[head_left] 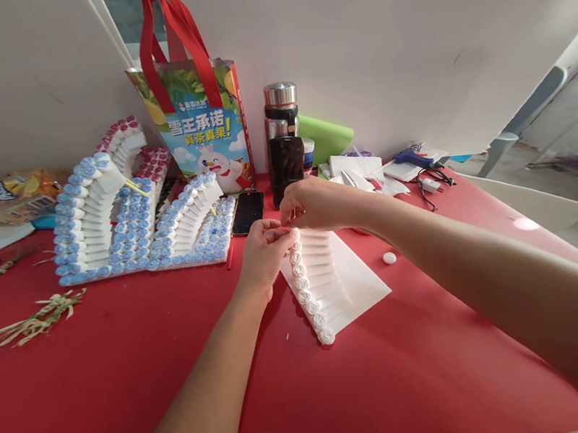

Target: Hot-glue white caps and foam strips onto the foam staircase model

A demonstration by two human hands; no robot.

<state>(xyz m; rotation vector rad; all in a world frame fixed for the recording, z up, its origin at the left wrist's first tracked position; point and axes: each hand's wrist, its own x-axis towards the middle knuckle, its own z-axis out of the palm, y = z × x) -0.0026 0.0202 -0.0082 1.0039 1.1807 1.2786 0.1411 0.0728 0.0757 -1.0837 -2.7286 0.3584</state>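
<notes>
The white rolled-tube panel (332, 283) lies flat on the red table (130, 388), about midway across and closer to the far edge. Its row of spiral-ended tubes sets the long axis. It runs from the far end, under the hands, toward the near edge and slants slightly right. The tubes themselves point right, fanning out.

The left hand (264, 249) and right hand (320, 204) meet at that far end, fingers drawn together and pinching the topmost tube. As I judge it, too hard a pinch could crush or loosen that roll, and a sideways tug could skew the row.

A loose white spiral (389, 258) lies just right of the panel. Blue-tipped tube panels (141, 218) stand toward the far left corner.
</notes>
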